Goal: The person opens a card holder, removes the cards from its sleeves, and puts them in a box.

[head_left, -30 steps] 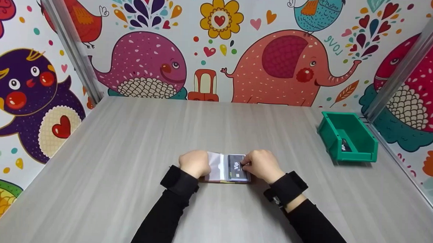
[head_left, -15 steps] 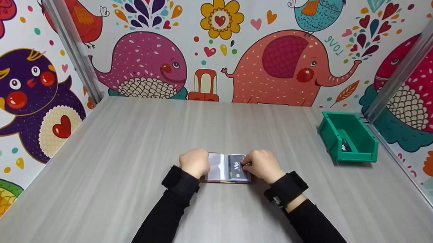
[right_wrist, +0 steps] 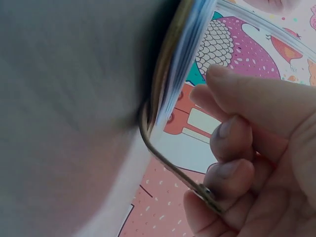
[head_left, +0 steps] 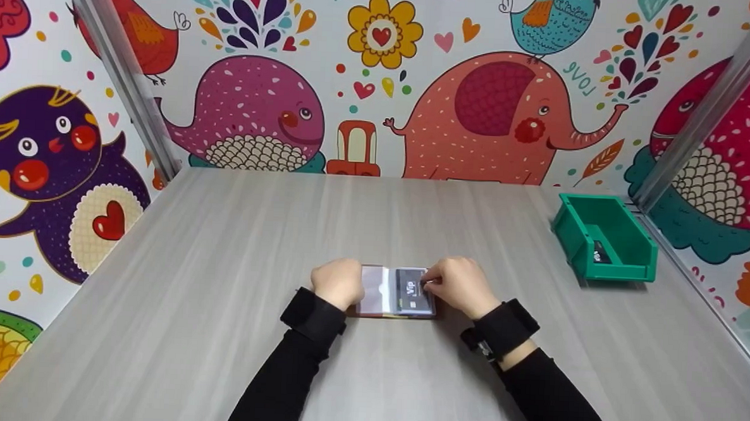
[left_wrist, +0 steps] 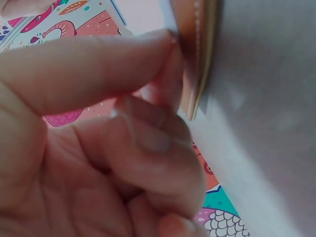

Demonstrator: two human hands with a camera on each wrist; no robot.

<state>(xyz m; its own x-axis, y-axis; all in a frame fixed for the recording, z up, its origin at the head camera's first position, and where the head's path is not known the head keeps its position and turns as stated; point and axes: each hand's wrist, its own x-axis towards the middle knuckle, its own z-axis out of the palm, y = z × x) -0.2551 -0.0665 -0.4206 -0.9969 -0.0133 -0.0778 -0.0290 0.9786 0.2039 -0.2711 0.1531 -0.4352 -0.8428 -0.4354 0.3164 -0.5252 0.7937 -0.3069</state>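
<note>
A small card holder lies spread on the table, clear sleeves on both halves. Its tan stitched cover shows in the left wrist view. In the right sleeve sits a dark card marked "Vip". My left hand pinches the holder's left edge between thumb and index finger. My right hand is at the card's right edge, fingers curled. In the right wrist view its thumb and index tips nearly meet beside the sleeve pages, nothing visible between them. The holder's strap reaches to its lower fingers.
A green bin stands at the back right of the table, with a dark card inside. Printed walls with metal corner posts enclose the table at the back and sides.
The left sleeve, tilted up a second ago, now lies flatter under my left hand. My right hand has shifted slightly right, showing more of the card.
</note>
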